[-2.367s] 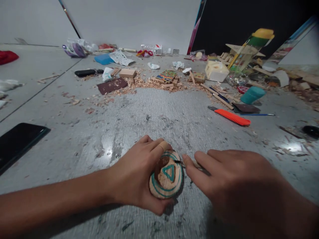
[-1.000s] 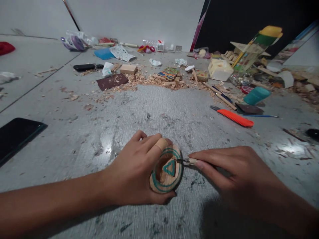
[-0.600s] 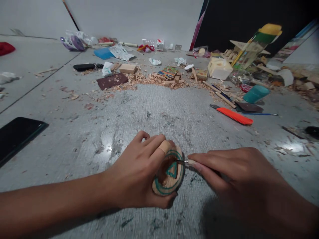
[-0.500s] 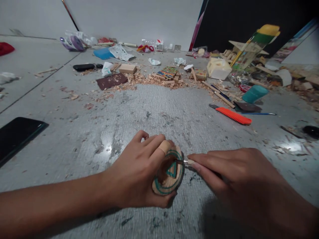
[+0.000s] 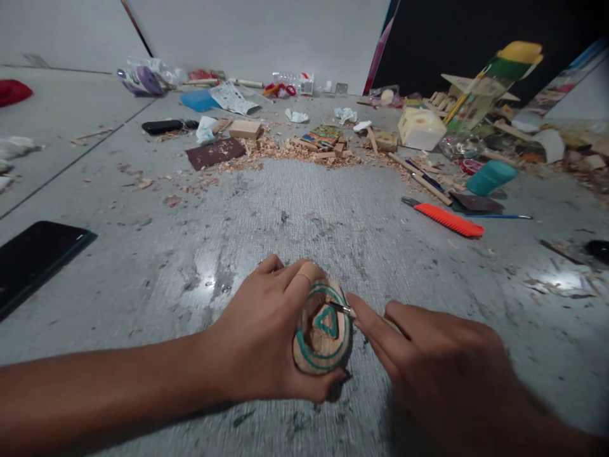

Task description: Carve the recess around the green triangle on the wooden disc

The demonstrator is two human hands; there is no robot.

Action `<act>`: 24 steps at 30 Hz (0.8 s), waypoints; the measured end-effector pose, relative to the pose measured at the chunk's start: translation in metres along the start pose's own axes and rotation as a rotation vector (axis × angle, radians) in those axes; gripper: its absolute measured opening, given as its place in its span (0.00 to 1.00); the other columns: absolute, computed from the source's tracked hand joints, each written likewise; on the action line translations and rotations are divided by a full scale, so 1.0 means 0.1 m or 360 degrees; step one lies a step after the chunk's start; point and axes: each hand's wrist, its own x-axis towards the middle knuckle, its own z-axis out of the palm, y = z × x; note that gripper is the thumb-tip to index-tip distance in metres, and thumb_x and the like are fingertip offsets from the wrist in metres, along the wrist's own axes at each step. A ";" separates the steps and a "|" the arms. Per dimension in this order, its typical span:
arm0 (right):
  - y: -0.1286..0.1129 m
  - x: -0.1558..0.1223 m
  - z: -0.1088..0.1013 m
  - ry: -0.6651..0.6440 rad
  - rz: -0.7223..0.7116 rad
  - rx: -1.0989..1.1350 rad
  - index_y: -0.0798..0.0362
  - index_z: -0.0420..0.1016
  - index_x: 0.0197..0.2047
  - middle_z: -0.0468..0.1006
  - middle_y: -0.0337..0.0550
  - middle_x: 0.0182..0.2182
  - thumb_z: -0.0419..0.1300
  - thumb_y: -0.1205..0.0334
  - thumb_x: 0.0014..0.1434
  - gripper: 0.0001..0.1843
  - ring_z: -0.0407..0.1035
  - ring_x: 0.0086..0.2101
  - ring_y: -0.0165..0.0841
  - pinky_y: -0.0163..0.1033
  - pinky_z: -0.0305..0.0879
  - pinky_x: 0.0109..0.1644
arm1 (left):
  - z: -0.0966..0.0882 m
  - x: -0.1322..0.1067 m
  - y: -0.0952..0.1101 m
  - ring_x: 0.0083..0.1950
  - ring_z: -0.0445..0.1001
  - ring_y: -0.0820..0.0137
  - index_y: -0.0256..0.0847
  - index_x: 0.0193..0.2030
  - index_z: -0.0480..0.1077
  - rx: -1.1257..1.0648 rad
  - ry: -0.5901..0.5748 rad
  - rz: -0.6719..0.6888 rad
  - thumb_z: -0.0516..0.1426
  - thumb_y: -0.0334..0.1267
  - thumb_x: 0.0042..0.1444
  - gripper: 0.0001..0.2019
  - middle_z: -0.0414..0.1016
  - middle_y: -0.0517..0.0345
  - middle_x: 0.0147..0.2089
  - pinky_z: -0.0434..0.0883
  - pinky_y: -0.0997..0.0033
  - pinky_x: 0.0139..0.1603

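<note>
A round wooden piece [image 5: 318, 362] with green painted rings and a green triangle lies low in the middle of the head view. Its face is partly hollowed around the triangle. My left hand [image 5: 271, 336] wraps round its left side, thumb below and fingers over the top edge; a bandage-like band circles one finger. In my right hand [image 5: 423, 355] is a slim carving tool [image 5: 343, 309] with a metal shaft, its tip on the wood just above the triangle. Most of the tool's handle is hidden by the fingers.
A phone [image 5: 42, 260] lies at the left. An orange cutter knife [image 5: 450, 220] and a teal container [image 5: 491, 178] are on the right. Wood shavings [image 5: 280, 150], sandpaper [image 5: 216, 153] and small wood blocks [image 5: 245, 129] spread along the back, near a leaning yellow-topped bottle [image 5: 504, 76].
My right hand has shifted down and turned, so the tool now slants more across the wood. The wooden piece is tilted slightly, showing more of the triangle. The camera view has moved a little.
</note>
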 end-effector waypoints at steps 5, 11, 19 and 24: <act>0.05 0.02 0.05 0.0117 -0.0053 0.0037 0.43 0.82 0.56 0.66 0.38 0.21 0.53 0.72 0.65 0.25 0.54 0.22 0.32 0.45 0.43 0.29 | -0.02 0.00 -0.02 0.39 0.77 0.58 0.43 0.43 0.61 -0.0001 0.0012 -0.0061 0.65 0.66 0.41 0.34 0.77 0.56 0.41 0.62 0.54 0.45; 0.13 0.06 0.06 0.0106 -0.0191 -0.0041 0.44 0.81 0.58 0.67 0.38 0.22 0.52 0.72 0.68 0.24 0.56 0.25 0.32 0.44 0.46 0.29 | -0.04 0.01 -0.02 0.40 0.79 0.55 0.43 0.46 0.62 -0.0103 -0.0040 -0.0151 0.66 0.69 0.39 0.38 0.79 0.56 0.42 0.62 0.54 0.47; 0.33 0.15 -0.01 0.0158 -0.0180 0.0209 0.42 0.82 0.55 0.70 0.35 0.22 0.58 0.62 0.70 0.16 0.61 0.24 0.31 0.42 0.49 0.30 | -0.04 0.02 -0.01 0.39 0.78 0.56 0.41 0.46 0.64 -0.0120 -0.0068 -0.0144 0.67 0.67 0.37 0.38 0.78 0.56 0.41 0.61 0.53 0.46; 0.39 0.18 -0.04 0.0148 -0.0264 0.0166 0.41 0.83 0.53 0.71 0.34 0.23 0.58 0.64 0.67 0.17 0.61 0.25 0.31 0.43 0.48 0.30 | -0.06 0.04 -0.02 0.39 0.78 0.57 0.41 0.47 0.64 -0.0095 -0.0076 -0.0124 0.67 0.67 0.38 0.38 0.78 0.56 0.41 0.61 0.54 0.46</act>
